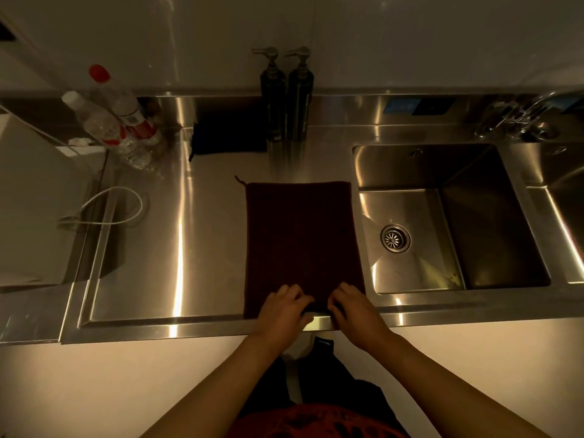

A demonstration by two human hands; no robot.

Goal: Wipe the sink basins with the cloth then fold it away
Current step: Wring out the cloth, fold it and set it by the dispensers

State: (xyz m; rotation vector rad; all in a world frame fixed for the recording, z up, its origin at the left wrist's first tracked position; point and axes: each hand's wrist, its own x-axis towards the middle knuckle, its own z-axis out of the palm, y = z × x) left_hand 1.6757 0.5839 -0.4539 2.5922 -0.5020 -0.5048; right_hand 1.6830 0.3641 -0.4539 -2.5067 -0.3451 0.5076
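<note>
A dark maroon cloth [300,235] lies flat as a rectangle on the steel drainboard [164,248], left of the sink basin [474,222]. My left hand [282,311] and my right hand [354,311] sit side by side at the cloth's near edge, fingers curled over it and gripping that edge. A small loop sticks out at the cloth's far left corner. The basin holds nothing; its drain [395,238] shows on the left of the floor. A second basin [565,197] is cut off at the right edge.
Two dark pump dispensers [286,99] stand behind the cloth. A folded dark cloth [227,137] lies at the back left. Plastic bottles [117,121] cluster at far left near a white cable [110,207]. A faucet [518,118] sits at back right.
</note>
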